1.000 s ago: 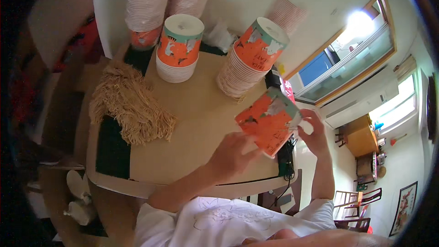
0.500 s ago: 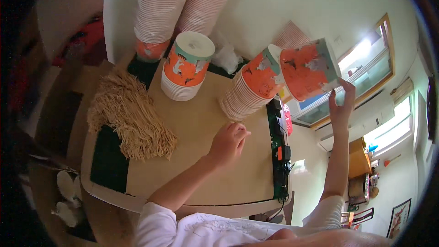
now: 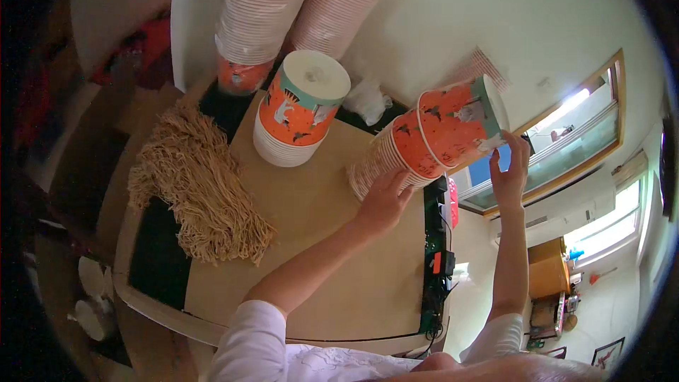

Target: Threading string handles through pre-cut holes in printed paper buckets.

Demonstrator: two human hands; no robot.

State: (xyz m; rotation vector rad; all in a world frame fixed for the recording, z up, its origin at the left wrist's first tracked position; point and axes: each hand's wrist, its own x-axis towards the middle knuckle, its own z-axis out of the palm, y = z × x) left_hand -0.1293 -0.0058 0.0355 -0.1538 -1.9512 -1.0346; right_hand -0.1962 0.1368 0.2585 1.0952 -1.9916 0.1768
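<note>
Top cup (image 3: 458,126): orange paper cup with a teal rim band and pale animal figures, lying tilted at the upper end of the leaning stack, its mouth pushed over the cup below.
Right hand (image 3: 511,168): raised past the table edge, fingers wrapped about the top cup's closed end, gripping it.
Leaning stack (image 3: 385,159): nested orange cups slanting from the tabletop up to the right; white rims fan out at the lower end.
Left hand (image 3: 385,201): fingers curled against the underside of the leaning stack, touching it and steadying it; palm turned to the cups.
Second stack (image 3: 300,110): shorter, upside down, white base uppermost, well apart to the left on the table.
Tall columns (image 3: 265,14): two long stacks of pale cups against the wall behind.
Fibre bundle (image 3: 198,187): tan straw-like strands heaped on the table's left part.
Table (image 3: 318,255): beige top, with a dark green strip carrying small parts along its right edge.
Window (image 3: 566,138): wood-framed, bright, beyond the right hand.
</note>
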